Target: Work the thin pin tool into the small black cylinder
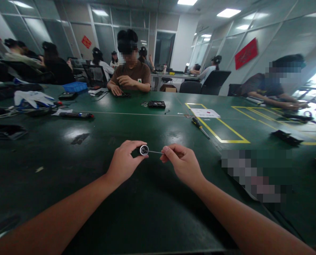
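Note:
My left hand (122, 161) is closed around a short dark cylinder with a silver rim (144, 146), thumb below and fingers above. Its round open end faces me, and some small parts show inside. Between the thumb and fingers of my right hand (183, 162) is a thin metal rod (155, 152). The rod runs level to the left, its tip at the cylinder's opening; whether it touches anything inside is too small to tell. Both hands are above the green table (158, 219). Farther off lies a yellow-and-black screwdriver (197, 124).
A black device (157, 104) lies toward the far side, before a seated person (131, 76). On the left are white gloves (34, 99), a blue tray (75, 87) and a dark marker-like tool (76, 115). To the right are a paper sheet (205, 113) and a black part (286, 137).

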`<state>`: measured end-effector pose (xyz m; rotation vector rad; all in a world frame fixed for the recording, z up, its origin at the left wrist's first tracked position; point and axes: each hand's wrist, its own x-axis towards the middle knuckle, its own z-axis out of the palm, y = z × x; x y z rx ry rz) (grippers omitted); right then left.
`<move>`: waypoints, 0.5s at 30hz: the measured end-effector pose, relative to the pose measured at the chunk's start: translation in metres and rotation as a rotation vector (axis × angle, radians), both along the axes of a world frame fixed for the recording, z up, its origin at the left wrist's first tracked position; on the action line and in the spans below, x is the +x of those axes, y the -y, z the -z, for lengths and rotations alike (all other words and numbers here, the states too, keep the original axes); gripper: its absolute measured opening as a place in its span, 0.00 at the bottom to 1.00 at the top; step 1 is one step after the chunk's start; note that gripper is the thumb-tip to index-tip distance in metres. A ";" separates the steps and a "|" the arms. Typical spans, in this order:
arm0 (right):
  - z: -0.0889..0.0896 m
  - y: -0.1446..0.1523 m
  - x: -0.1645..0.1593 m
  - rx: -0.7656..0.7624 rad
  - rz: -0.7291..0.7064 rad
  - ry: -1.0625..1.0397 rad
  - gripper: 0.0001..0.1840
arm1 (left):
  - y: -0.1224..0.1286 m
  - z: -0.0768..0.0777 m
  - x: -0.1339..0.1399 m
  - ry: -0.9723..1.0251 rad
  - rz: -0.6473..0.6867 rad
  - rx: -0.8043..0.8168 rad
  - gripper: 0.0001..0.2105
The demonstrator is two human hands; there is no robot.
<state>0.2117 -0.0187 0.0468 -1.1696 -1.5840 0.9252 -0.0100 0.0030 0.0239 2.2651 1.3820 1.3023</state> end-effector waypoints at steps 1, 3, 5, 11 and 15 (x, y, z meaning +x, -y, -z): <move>0.001 0.000 0.000 0.011 0.002 0.019 0.17 | 0.000 0.000 0.000 -0.007 0.003 0.010 0.15; 0.001 0.001 0.000 0.044 0.011 0.079 0.16 | 0.000 0.000 0.000 -0.017 0.011 0.025 0.16; 0.001 0.004 -0.001 0.108 0.018 0.180 0.16 | -0.001 0.001 -0.001 -0.025 0.017 0.035 0.16; -0.002 0.010 -0.004 0.245 -0.010 0.367 0.14 | -0.001 0.003 -0.002 -0.026 -0.014 0.001 0.17; -0.002 0.009 -0.004 0.261 -0.042 0.381 0.13 | 0.000 0.002 -0.002 -0.023 -0.054 -0.035 0.17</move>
